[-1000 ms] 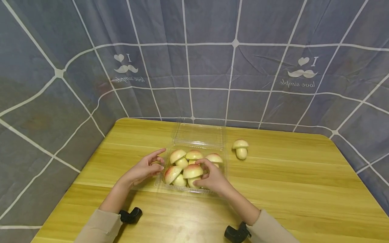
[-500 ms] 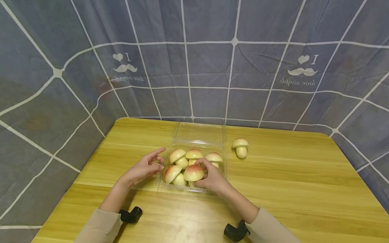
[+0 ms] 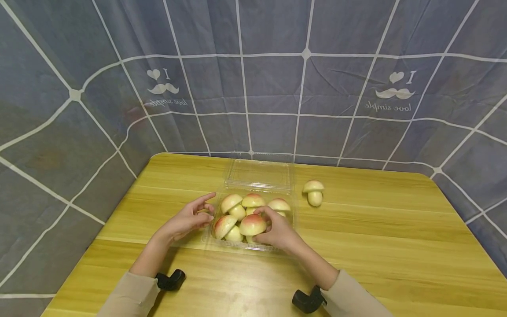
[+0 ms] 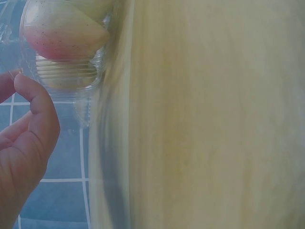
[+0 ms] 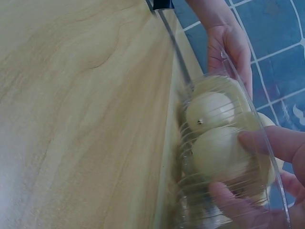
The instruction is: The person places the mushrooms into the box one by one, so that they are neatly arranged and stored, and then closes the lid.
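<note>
A clear plastic clamshell box [image 3: 253,247] lies with its lid folded back and holds several pale yellow, red-topped mushrooms. My right hand [image 3: 279,231] reaches into its front right part and grips a mushroom [image 3: 253,225] with thumb and fingers about the stem, cap upward. In the right wrist view, the thumb and a finger [image 5: 257,143] show through the clear wall beside that mushroom [image 5: 221,152]. At the box's left rim, my left hand [image 3: 188,221] pinches the edge between thumb and fingers, its index finger stretched out. The left wrist view shows the thumb [image 4: 40,105] right at the rim.
Another mushroom [image 3: 314,193] lies on the wooden table [image 3: 380,237] to the right of the box. The transparent lid [image 3: 259,174] extends toward the back edge. A grey-blue grid curtain [image 3: 273,88] hangs behind and at both sides. Black wrist cameras [image 3: 172,281] sit below both wrists.
The gripped mushroom has tipped slightly and shifted a little right, its cap now covering more of the stem. The left hand has stayed in place at the box rim.
</note>
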The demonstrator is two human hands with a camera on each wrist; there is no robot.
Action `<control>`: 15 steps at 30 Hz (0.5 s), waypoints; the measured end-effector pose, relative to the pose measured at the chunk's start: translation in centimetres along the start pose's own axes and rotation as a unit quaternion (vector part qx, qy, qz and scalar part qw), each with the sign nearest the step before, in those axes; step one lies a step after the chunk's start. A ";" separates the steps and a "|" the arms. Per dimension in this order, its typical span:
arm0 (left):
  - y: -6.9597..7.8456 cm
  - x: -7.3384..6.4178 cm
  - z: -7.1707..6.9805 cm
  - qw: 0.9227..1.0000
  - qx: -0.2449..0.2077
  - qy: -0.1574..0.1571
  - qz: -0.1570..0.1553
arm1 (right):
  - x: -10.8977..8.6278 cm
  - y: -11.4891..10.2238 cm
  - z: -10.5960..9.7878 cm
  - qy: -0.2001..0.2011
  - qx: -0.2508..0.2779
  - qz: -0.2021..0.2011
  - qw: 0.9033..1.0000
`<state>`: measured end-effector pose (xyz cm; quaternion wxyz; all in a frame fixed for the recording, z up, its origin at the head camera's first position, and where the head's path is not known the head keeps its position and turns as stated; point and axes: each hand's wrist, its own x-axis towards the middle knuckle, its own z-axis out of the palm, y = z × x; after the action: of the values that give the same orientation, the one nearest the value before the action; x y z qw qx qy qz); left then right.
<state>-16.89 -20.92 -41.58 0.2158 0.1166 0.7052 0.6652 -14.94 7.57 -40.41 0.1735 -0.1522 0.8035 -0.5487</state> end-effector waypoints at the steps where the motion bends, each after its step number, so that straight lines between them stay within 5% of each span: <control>1: 0.0 0.0 0.0 1.000 0.000 -0.001 0.000 | 0.0 -0.1 0.0 0.000 -0.009 -0.004 1.000; 7: -0.1 0.0 0.0 1.000 0.001 -0.003 -0.003 | 0.0 -0.2 -0.3 -0.002 -0.077 -0.023 0.997; 15: -0.1 0.1 -0.1 1.000 -0.002 -0.003 -0.001 | 0.1 0.1 -0.6 -0.018 -0.085 -0.026 0.996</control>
<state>-16.98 -20.95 -41.67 0.2188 0.1176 0.7032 0.6662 -15.31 8.09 -40.25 0.1600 -0.1969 0.8399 -0.4798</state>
